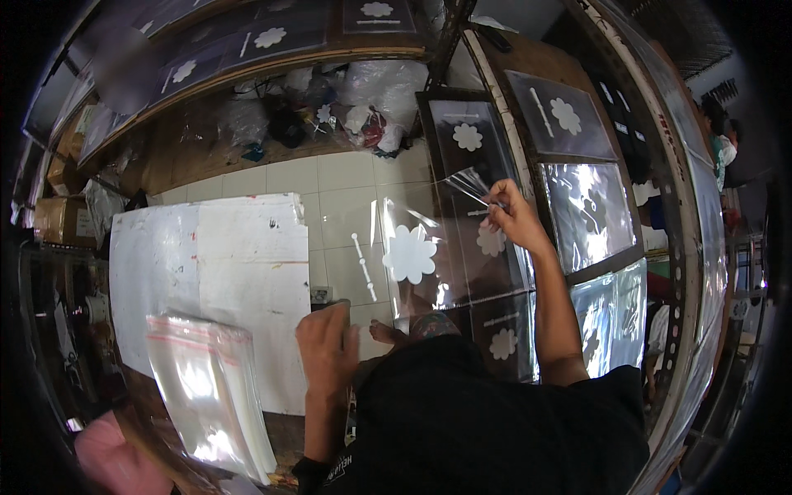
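My right hand (513,216) pinches the bunched upper corner of a clear plastic bag (411,254), with thumb and fingers pressed together. The bag hangs over the floor and the side shelf, and it bears a white flower shape and a thin white bar. Below and to the left of it, my left hand (328,346) is raised near the right edge of a white board (256,330), apart from the bag. Its fingers are blurred and partly hidden. A stack of clear plastic bags (210,388) with reddish strips along the top lies on the board's near side.
Clear sheets with white flower shapes (566,115) lie on the right rack, and more (270,38) rest on the far shelf. Crumpled plastic (379,87) is heaped under that shelf. Cardboard boxes (62,221) stand at left. Pink cloth (115,454) shows at lower left.
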{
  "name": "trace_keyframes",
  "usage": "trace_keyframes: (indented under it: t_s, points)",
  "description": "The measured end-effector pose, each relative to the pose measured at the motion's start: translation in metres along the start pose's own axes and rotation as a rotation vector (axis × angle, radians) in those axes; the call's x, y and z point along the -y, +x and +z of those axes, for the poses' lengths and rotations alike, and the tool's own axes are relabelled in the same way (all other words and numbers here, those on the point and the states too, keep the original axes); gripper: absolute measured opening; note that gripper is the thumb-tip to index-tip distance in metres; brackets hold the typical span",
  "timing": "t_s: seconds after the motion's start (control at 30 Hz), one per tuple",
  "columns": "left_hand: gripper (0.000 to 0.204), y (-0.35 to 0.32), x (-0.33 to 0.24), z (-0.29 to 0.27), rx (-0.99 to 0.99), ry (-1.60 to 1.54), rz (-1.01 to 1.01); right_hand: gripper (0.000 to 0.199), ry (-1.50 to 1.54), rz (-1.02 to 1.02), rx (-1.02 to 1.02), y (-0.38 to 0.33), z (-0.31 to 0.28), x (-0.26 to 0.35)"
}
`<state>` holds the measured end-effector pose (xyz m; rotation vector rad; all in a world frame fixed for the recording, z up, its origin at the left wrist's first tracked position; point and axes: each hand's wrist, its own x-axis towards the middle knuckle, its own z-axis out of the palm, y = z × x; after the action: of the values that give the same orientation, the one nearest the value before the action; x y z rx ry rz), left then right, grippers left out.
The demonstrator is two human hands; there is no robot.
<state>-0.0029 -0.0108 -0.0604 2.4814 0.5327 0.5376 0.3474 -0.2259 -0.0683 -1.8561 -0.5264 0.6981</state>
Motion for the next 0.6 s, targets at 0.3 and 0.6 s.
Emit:
trace_keyframes:
  t_s: [0.3, 0.6]
  points:
    - [0.042, 0.004, 0.072, 0.044, -0.055, 0.267, -0.250, 0.032, -0.040, 0.257, 0.060, 0.163, -0.011, -0.096]
    - [0.037, 0.015, 0.075, 0.071, -0.083, 0.486, -0.294, 0.028, 0.016, 0.346, -0.019, 0.321, -0.018, -0.178]
